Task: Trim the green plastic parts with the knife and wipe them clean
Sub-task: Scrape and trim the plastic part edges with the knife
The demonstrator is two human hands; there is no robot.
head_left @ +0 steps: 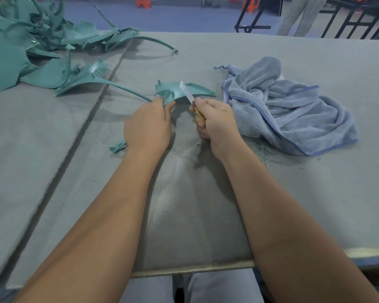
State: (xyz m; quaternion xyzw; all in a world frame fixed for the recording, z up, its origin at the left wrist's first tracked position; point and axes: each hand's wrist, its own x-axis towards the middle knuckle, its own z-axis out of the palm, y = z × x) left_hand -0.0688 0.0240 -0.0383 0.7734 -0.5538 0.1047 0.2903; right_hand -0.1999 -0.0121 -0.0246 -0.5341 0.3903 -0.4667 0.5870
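Nearest to the person, a small green scrap [118, 146] lies on the grey table [206, 215], just beside the left wrist. The left hand [148, 125] pinches the near edge of a green plastic part [173, 91]. The right hand [214, 121] is clenched around a knife [189, 97], with its blade on this part. Right of the part lies a crumpled blue towel [289, 106]. Far left of it is a pile of green parts [26, 40].
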